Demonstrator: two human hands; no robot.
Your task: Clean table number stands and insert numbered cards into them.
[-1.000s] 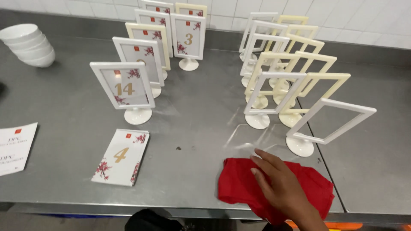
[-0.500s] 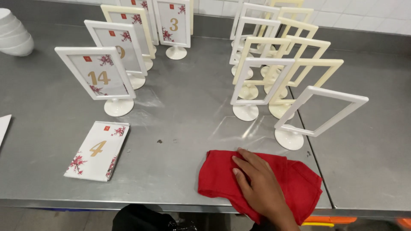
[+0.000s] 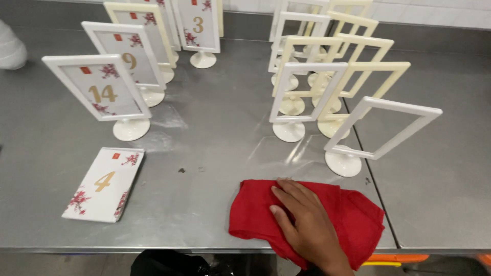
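Observation:
My right hand (image 3: 304, 227) lies flat on a crumpled red cloth (image 3: 253, 214) near the front edge of the steel table (image 3: 220, 122), pressing it down with fingers extended. Just beyond the cloth a clear plastic sheet (image 3: 289, 153) lies flat on the steel. An empty white frame stand (image 3: 381, 130), tilted back, rises right behind the cloth. My left hand is out of view.
A loose numbered card with red flowers (image 3: 105, 183) lies flat at front left. Behind it stand several white frame stands holding numbered cards (image 3: 102, 92). Several empty white and cream frame stands (image 3: 312, 76) cluster at back right. Stacked white bowls (image 3: 10, 51) sit at the far left.
My right hand and the red cloth have slid left along the table's front edge. The view has shifted left and a little closer.

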